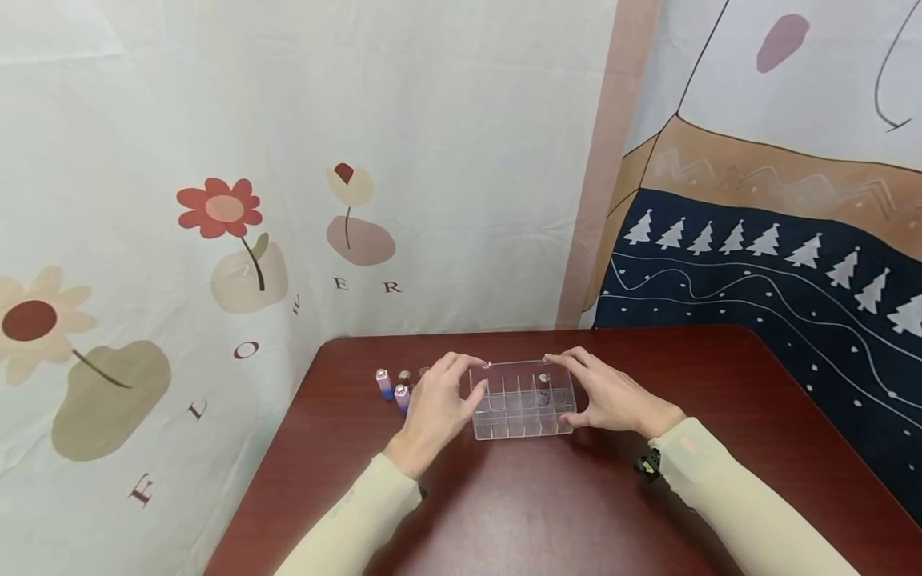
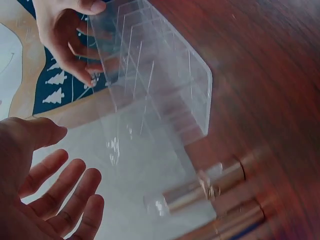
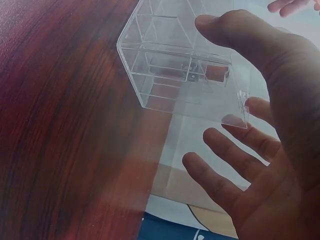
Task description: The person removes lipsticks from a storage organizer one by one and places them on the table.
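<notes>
A clear plastic organizer box (image 1: 524,426) with thin dividers stands on the table, small tabs along its far edge. A small metallic-looking item (image 1: 543,395) shows in a right-hand compartment. My left hand (image 1: 438,404) is at the box's left end, thumb and fingers spread; in the left wrist view its fingertips (image 2: 92,175) look apart from the plastic. At the other end is my right hand (image 1: 615,396). Its index fingertip (image 3: 254,106) touches or nearly touches a tab, and the thumb (image 3: 220,27) reaches across the near side. Whether the thumb makes contact I cannot tell.
Pink-and-blue tubes (image 1: 384,384) stand left of the box, partly behind my left hand, with a small round piece (image 1: 404,374) by them. Gold tubes with clear ends (image 2: 205,187) appear in the left wrist view. A printed cloth (image 1: 461,200) hangs behind the brown table (image 1: 533,512).
</notes>
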`<state>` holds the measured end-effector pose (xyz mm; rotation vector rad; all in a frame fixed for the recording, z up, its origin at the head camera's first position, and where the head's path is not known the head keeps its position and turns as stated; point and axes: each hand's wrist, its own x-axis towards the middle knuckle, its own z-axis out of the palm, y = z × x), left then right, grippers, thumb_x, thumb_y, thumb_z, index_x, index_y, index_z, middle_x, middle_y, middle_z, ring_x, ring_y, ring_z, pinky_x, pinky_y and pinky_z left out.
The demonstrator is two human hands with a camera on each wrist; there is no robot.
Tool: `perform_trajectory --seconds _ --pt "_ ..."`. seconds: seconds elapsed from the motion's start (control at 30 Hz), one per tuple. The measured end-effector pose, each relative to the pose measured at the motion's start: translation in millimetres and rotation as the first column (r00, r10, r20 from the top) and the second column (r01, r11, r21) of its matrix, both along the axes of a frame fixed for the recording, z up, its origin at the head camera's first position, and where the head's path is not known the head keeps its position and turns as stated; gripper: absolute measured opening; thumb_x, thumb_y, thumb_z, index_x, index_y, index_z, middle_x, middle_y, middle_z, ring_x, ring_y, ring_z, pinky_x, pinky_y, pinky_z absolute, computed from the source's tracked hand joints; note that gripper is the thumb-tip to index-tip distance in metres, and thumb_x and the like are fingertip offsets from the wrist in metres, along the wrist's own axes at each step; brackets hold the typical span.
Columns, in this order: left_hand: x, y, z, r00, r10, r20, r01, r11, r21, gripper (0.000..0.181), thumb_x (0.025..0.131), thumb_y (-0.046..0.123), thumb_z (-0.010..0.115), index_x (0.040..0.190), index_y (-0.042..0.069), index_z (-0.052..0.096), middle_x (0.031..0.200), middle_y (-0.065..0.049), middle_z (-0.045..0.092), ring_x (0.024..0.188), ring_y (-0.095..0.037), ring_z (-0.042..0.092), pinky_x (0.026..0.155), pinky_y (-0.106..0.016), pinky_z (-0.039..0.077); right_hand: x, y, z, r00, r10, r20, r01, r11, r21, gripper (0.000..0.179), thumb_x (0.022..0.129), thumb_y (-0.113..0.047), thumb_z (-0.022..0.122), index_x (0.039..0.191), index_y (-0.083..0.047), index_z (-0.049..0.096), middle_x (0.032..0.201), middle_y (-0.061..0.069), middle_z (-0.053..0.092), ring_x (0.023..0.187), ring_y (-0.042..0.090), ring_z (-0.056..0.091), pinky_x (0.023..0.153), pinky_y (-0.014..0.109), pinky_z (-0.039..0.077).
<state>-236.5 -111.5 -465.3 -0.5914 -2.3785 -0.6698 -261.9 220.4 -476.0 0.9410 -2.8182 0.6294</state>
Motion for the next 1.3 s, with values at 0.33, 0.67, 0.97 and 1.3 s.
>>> perform_trajectory --seconds 0.33,0.67,0.97,1.3 --pt "-5.9 26.3 -6.6 0.999 -0.026 0.047 0.029 0.997 -0.065 0.03 0.099 0.024 0.094 0.126 0.018 0.083 0.113 -0.001 0.081 0.079 -0.015 0.066 0.066 -0.03 0.06 -3.3 2.5 -2.6 1.0 0.005 0.017 -0.005 1.0 -0.029 0.105 0.084 -0.027 0.107 0.173 -0.022 0.053 0.156 0.007 0.061 0.121 0.024 0.073 0.1 0.051 0.071" --pt "-10.5 49.8 -11.6 0.991 -0.056 0.123 0.071 0.989 -0.128 0.031 0.102 0.028 0.091 0.13 0.02 0.082 0.11 -0.004 0.08 0.081 -0.017 0.068 0.068 -0.033 0.06 -4.1 3.8 -2.5 1.0 0.013 0.027 -0.012 0.999 -0.035 0.105 0.084 -0.026 0.106 0.174 -0.019 0.051 0.157 0.009 0.06 0.119 0.025 0.074 0.099 0.051 0.071" --pt "-16.9 64.2 -16.2 0.989 -0.067 0.132 0.09 0.98 -0.176 0.031 0.103 0.028 0.089 0.131 0.017 0.081 0.106 -0.005 0.079 0.079 -0.014 0.07 0.066 -0.03 0.059 -5.5 2.8 -5.7 1.0 0.025 0.018 -0.025 0.999 -0.039 0.107 0.083 -0.024 0.107 0.174 -0.018 0.05 0.157 0.011 0.06 0.117 0.023 0.073 0.099 0.05 0.071" --pt "-24.7 78.8 -15.9 0.989 -0.022 0.149 0.056 0.973 -0.224 0.031 0.105 0.033 0.089 0.131 0.019 0.081 0.11 -0.002 0.082 0.078 -0.015 0.075 0.069 -0.036 0.067 -5.9 1.9 -4.5 0.999 0.029 0.016 -0.029 0.999 -0.033 0.105 0.084 -0.025 0.106 0.173 -0.018 0.051 0.157 0.013 0.06 0.115 0.023 0.073 0.097 0.05 0.071"
